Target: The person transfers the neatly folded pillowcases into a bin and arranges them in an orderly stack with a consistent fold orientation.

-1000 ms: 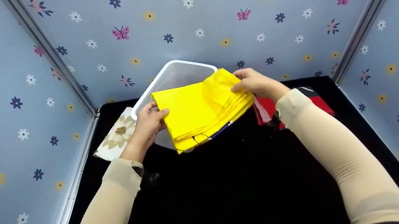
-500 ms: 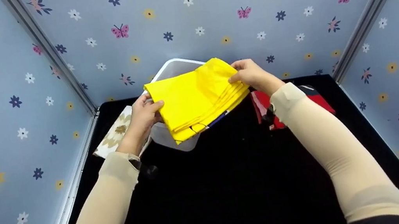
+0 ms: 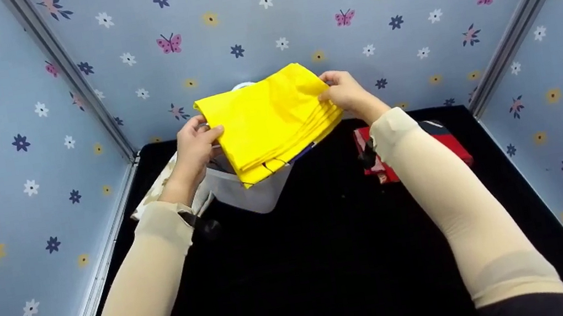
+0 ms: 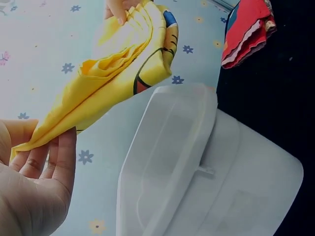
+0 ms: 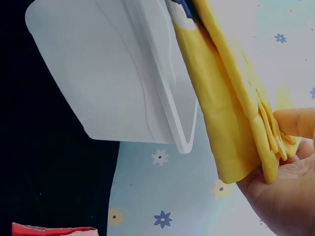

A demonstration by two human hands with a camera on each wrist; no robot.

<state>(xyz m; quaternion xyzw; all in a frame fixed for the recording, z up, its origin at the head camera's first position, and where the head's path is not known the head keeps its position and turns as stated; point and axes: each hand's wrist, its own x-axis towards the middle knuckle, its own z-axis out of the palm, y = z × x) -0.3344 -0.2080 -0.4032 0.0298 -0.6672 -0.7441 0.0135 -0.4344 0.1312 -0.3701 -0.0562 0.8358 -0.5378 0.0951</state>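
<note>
A folded yellow cloth [image 3: 270, 118] with a dark printed pattern on its underside hangs in the air between both hands. My left hand [image 3: 194, 147] pinches its left edge, thumb on top and fingers beneath, as the left wrist view shows. At the opposite end, my right hand [image 3: 350, 93] pinches the layered folds between thumb and fingers. Below the cloth stands a white plastic bin [image 3: 253, 190], its opening mostly covered by the cloth in the head view. Both wrist views show the cloth above the rim of the bin [image 5: 167, 98], apart from it.
A white cloth with a flower print [image 3: 153, 194] lies left of the bin, partly behind the left arm. To the right, a folded red cloth [image 3: 447, 144] lies partly under the right forearm. Flower-patterned walls [image 3: 266, 15] enclose the black tabletop [image 3: 319, 264].
Both hands have lifted the yellow cloth upward and slightly left, away from me. More of the bin's front wall now shows, while its opening is more covered.
</note>
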